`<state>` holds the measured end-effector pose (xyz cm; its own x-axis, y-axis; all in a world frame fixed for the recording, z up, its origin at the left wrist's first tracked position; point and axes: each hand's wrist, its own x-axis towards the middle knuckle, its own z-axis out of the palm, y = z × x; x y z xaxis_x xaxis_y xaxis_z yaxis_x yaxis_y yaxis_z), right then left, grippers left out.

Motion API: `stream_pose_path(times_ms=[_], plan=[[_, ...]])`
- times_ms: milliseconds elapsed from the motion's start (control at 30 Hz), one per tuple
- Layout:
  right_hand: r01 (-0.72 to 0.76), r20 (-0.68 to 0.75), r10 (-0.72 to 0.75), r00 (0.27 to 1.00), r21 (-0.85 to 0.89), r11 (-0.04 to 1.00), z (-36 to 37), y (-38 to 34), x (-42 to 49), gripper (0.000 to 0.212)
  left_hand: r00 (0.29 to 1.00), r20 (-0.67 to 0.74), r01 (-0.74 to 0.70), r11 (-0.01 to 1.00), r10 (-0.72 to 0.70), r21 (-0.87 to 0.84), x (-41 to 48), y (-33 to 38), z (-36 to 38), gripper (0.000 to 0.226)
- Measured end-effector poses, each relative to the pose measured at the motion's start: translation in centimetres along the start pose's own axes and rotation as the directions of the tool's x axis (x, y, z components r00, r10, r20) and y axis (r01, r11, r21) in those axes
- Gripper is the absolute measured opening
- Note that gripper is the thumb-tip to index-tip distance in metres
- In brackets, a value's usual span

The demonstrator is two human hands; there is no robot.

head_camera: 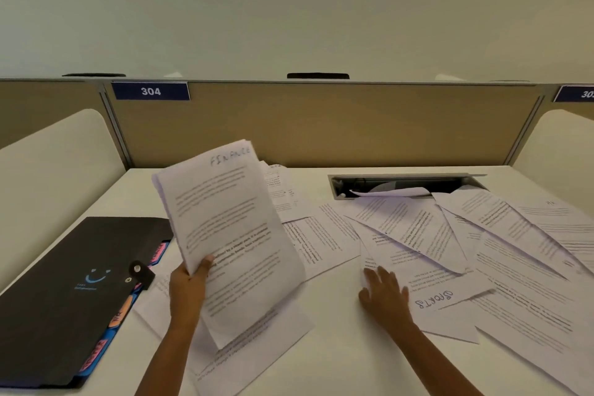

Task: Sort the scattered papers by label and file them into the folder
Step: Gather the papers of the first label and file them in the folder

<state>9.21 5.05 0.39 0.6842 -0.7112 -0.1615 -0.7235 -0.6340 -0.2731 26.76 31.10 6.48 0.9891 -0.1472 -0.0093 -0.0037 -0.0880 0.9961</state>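
Sorting is only getting started: the left hand (188,286) is gripping a small stack of sheets headed FINANCE (225,219) with its fingers curled round the lower edge, raised at centre-left of the frame, while the right hand (384,294) is resting with fingers spread flat on a sheet marked SPORTS (434,297) at lower centre. Most scattered papers (501,244) are lying unsorted across the right of the desk (337,360) — nothing appears filed yet, and the black folder (67,296) at lower left is sitting closed. Most labels are unreadable, the folder's coloured tabs are blurring out, and one sheet is slipping into the desk's cable slot (401,185).
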Motion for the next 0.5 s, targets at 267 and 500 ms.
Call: stream_pose_path(times_ms=[267,500], plan=[[-0.264,-0.102,0.261,0.96,-0.022,0.964,-1.6,2.3,1.1,0.05,0.988,-0.043,0.15,0.988,-0.151,-0.029,0.3,-1.3,-0.9,0.035],[0.005,-0.098,-0.016,0.995,-0.112,0.994,-1.6,-0.8,2.2,0.066,0.981,-0.019,0.192,0.981,-0.192,0.009,0.5,-2.1,-1.3,0.035]])
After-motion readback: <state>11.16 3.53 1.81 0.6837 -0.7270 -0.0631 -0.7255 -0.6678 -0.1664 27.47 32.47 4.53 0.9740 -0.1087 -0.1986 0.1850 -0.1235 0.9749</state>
